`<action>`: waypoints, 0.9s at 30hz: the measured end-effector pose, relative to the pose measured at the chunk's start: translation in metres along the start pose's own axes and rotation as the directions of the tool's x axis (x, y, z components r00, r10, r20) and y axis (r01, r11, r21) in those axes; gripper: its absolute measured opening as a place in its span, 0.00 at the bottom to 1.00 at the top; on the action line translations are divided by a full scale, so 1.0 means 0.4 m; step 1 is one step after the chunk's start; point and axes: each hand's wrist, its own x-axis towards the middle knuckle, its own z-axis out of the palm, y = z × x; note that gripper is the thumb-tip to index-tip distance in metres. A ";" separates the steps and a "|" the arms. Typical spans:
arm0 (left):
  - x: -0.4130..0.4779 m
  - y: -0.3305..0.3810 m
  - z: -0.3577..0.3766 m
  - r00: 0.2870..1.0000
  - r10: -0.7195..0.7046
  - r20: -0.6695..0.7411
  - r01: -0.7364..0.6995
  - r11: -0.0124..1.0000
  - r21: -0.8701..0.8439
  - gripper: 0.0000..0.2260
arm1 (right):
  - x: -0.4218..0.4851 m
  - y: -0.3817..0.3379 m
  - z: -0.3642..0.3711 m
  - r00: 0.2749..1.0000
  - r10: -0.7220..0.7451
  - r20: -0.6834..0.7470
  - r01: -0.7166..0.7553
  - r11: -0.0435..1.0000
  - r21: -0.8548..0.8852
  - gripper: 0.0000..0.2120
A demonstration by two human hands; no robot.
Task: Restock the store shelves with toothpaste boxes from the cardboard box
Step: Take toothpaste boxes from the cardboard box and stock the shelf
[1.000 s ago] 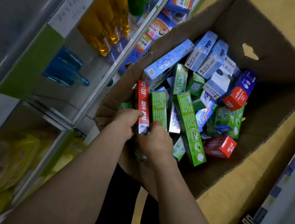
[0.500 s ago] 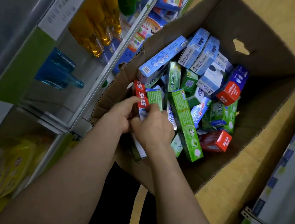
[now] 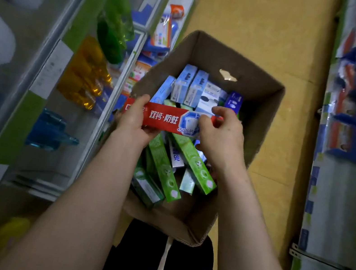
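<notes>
1. The person holds a long red cardboard toothpaste box [image 3: 165, 118] with white lettering level and crosswise, above the open brown cardboard box [image 3: 268, 117], over its left and middle part.
2. The left hand [image 3: 135, 120] grips the left end of the red box, with the thumb lying over the front face and the fingers curled underneath.
3. The right hand [image 3: 222, 134] pinches the right end, with its fingers curled over the top edge and the thumb on the face near the white and blue tooth picture.
4. Inside the cardboard box lies a loose heap of toothpaste boxes. Long green toothpaste boxes [image 3: 161, 167] slant toward the near wall, and another green one [image 3: 195, 161] lies just beside them under the right wrist.
5. Pale blue toothpaste boxes [image 3: 190, 87] stand on end toward the far wall, and a dark blue box [image 3: 234, 102] sits near the far right corner.
6. The far wall has a hand-hole cut in it.
7. The cardboard box is close beside the green-edged store shelves [image 3: 118, 91] at the left, with the yellow floor [image 3: 264, 19] beyond its far and right walls.
8. Those shelves carry amber liquid bottles [image 3: 85, 75], a green bottle [image 3: 115, 28] and a blue bottle [image 3: 51, 131].
9. A second shelf unit [image 3: 351, 117] runs along the right edge. Its goods are too blurred to tell.
</notes>
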 end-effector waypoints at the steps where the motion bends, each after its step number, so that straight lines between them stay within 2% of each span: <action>1: -0.017 0.001 0.018 1.000 0.022 0.018 -0.022 1.000 -0.002 0.23 | -0.006 0.000 -0.019 0.999 0.007 -0.031 -0.005 0.999 0.050 0.17; 9: -0.210 -0.027 0.165 0.961 0.126 0.245 -0.167 0.974 0.155 0.21 | -0.078 0.009 -0.191 0.970 0.044 -0.239 0.033 0.951 0.309 0.22; 13: -0.326 -0.077 0.226 0.923 0.153 0.352 -0.226 0.958 0.176 0.21 | -0.137 0.026 -0.315 0.954 0.048 -0.297 0.072 0.922 0.381 0.14; 16: -0.426 -0.133 0.265 0.889 0.155 0.431 -0.260 0.946 0.196 0.20 | -0.199 0.059 -0.422 0.935 0.044 -0.352 0.116 0.901 0.419 0.14; 21: -0.613 -0.262 0.309 0.807 0.140 0.574 -0.323 0.917 0.231 0.19 | -0.354 0.134 -0.594 0.861 0.093 -0.500 0.198 0.844 0.498 0.19; 27: -0.826 -0.457 0.300 0.718 0.062 0.693 -0.360 0.885 0.294 0.21 | -0.571 0.263 -0.761 0.732 0.130 -0.668 0.324 0.797 0.510 0.15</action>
